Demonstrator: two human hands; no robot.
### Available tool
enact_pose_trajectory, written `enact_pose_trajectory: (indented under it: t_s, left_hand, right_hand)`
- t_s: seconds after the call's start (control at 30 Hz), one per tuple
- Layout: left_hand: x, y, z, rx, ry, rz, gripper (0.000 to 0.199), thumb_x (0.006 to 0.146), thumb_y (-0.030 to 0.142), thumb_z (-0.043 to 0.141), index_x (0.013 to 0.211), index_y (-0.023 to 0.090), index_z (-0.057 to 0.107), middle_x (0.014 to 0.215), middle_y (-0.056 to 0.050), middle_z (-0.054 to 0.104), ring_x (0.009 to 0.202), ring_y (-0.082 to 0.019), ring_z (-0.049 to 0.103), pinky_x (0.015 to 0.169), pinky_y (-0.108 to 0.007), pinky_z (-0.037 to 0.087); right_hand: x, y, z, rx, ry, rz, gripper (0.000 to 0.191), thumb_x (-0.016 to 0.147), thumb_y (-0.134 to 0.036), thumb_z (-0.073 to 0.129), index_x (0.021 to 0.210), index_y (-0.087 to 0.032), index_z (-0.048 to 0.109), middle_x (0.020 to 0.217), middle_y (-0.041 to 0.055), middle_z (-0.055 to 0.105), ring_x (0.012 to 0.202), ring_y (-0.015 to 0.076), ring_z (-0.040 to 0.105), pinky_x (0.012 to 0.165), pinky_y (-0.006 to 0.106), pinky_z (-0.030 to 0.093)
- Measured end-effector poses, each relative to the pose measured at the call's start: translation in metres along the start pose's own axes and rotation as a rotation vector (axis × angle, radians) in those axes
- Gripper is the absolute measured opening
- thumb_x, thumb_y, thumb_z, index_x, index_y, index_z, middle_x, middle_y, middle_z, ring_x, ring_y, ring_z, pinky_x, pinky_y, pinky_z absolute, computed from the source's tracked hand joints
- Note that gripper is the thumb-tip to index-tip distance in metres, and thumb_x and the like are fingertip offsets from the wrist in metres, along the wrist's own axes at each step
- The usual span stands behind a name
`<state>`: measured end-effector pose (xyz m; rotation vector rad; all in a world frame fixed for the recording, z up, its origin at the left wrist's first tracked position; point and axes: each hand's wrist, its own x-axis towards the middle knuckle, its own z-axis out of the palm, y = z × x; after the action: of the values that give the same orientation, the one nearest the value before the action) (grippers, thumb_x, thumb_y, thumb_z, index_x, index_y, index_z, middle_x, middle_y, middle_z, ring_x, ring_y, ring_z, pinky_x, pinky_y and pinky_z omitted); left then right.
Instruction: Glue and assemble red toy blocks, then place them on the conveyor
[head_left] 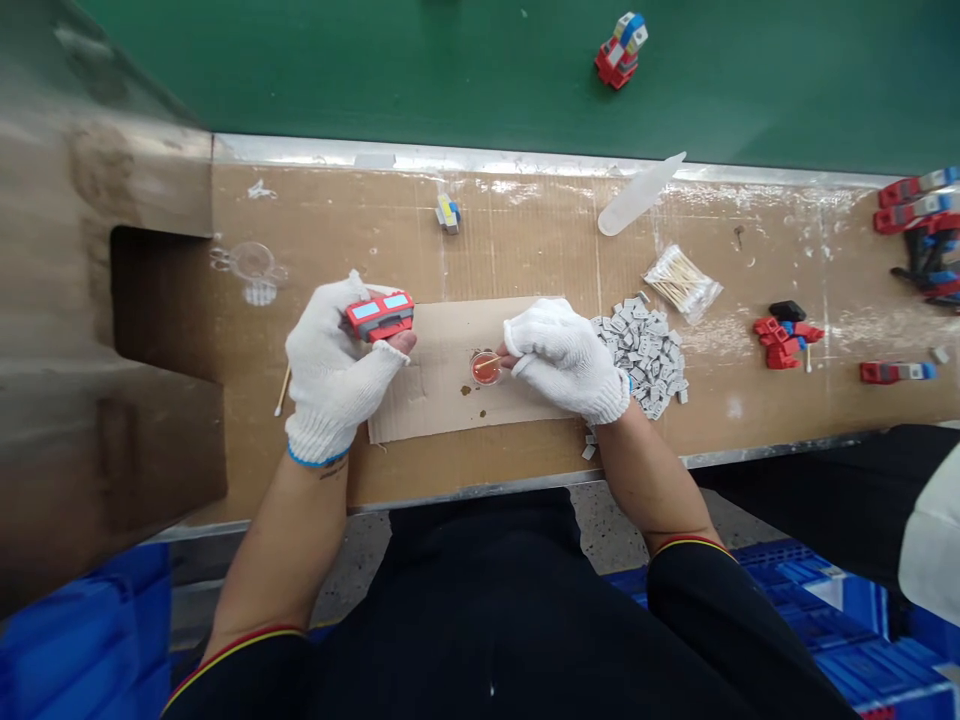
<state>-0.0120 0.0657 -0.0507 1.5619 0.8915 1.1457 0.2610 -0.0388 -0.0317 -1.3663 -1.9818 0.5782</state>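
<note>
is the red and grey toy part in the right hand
No, the red and grey toy part is in the left hand, while the right hand holds a swab.

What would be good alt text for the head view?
A gloved left hand holds a red and gray part; the gloved right hand holds a thin stick in a small dish of reddish liquid, near a pile of gray pieces.

White gloves (571, 360) edged in blue, a red-and-grey toy part (381, 316) with pale blue panels, a small dish (486, 368) of seemingly orange-red liquid, a green surface (360, 80) beyond.
</note>
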Motion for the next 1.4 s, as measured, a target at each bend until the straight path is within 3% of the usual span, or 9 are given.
enact_pose_trajectory:
  t_s: [0.2,0.33,0.47,0.57,0.7,0.83,1.07,1.27,1.4]
  left_hand:
    - [0.003,-0.004,-0.002,0.040,-0.015,-0.011,0.031,0.080,0.033,0.095,0.109,0.031,0.086,0.112,-0.001,0.090,0.098,-0.032,0.079,0.089,-0.053,0.061]
    - [0.001,-0.003,0.000,0.018,-0.033,0.030,0.032,0.082,0.037,0.098,0.110,0.029,0.085,0.110,-0.001,0.090,0.097,-0.031,0.081,0.089,-0.052,0.061]
    - [-0.005,0.007,0.007,-0.037,-0.100,0.061,0.033,0.082,0.037,0.104,0.106,0.030,0.082,0.108,-0.003,0.089,0.103,-0.032,0.085,0.093,-0.053,0.067]
    - [-0.011,0.022,0.017,-0.007,-0.164,0.017,0.031,0.080,0.036,0.107,0.096,0.029,0.081,0.107,-0.007,0.089,0.104,-0.034,0.084,0.099,-0.055,0.071]
    - [-0.018,0.035,0.029,0.046,-0.141,-0.015,0.037,0.072,0.039,0.111,0.077,0.029,0.076,0.095,-0.007,0.087,0.092,-0.033,0.082,0.089,-0.051,0.073]
    - [-0.023,0.031,0.029,0.160,-0.198,0.094,0.035,0.081,0.044,0.105,0.079,0.026,0.075,0.097,-0.008,0.089,0.089,-0.029,0.085,0.087,-0.044,0.075]
    - [-0.026,0.022,0.024,0.420,-0.318,0.422,0.020,0.098,0.039,0.088,0.109,0.025,0.079,0.106,-0.006,0.092,0.089,-0.023,0.089,0.085,-0.035,0.078]
    - [-0.026,0.024,0.027,0.417,-0.335,0.464,0.015,0.102,0.034,0.085,0.112,0.024,0.079,0.107,-0.005,0.092,0.087,-0.021,0.088,0.083,-0.032,0.077]
    - [-0.028,0.017,0.029,0.311,-0.286,0.505,0.017,0.103,0.032,0.087,0.117,0.024,0.080,0.107,-0.004,0.091,0.086,-0.020,0.086,0.082,-0.031,0.074]
  right_hand:
    - [0.002,0.000,0.002,0.008,0.026,-0.037,0.023,0.108,-0.020,0.065,0.086,-0.025,0.066,0.082,-0.0008,0.072,0.081,0.0175,0.063,0.089,0.039,0.048]
    - [0.000,-0.005,-0.008,0.027,0.043,-0.030,0.026,0.110,-0.022,0.065,0.085,-0.025,0.068,0.083,-0.0005,0.074,0.082,0.0175,0.065,0.088,0.040,0.050]
    - [-0.009,-0.015,-0.023,0.119,0.259,0.056,0.030,0.113,-0.040,0.073,0.086,-0.028,0.076,0.086,0.0007,0.077,0.085,0.0208,0.071,0.086,0.046,0.059]
    - [-0.015,-0.025,-0.021,0.214,0.444,0.027,0.036,0.113,-0.053,0.075,0.085,-0.030,0.079,0.079,0.0010,0.076,0.078,0.0221,0.071,0.077,0.047,0.061]
    - [-0.015,-0.037,-0.008,0.241,0.560,-0.090,0.032,0.112,-0.045,0.079,0.083,-0.030,0.077,0.072,-0.0006,0.074,0.069,0.0203,0.070,0.069,0.043,0.061]
    - [-0.011,-0.043,0.000,0.214,0.543,-0.144,0.027,0.109,-0.040,0.084,0.085,-0.029,0.079,0.071,-0.0033,0.074,0.064,0.0181,0.071,0.072,0.042,0.064]
    - [-0.006,-0.040,0.001,0.177,0.449,-0.174,0.023,0.109,-0.037,0.083,0.087,-0.029,0.080,0.075,-0.0055,0.077,0.061,0.0143,0.069,0.068,0.035,0.061]
    - [-0.005,-0.042,0.001,0.191,0.453,-0.203,0.018,0.105,-0.026,0.086,0.090,-0.029,0.077,0.078,-0.0061,0.082,0.066,0.0153,0.076,0.075,0.036,0.065]
    - [-0.005,-0.045,0.002,0.159,0.452,-0.187,0.023,0.108,-0.030,0.085,0.088,-0.028,0.075,0.078,-0.0056,0.081,0.066,0.0149,0.077,0.073,0.035,0.063]
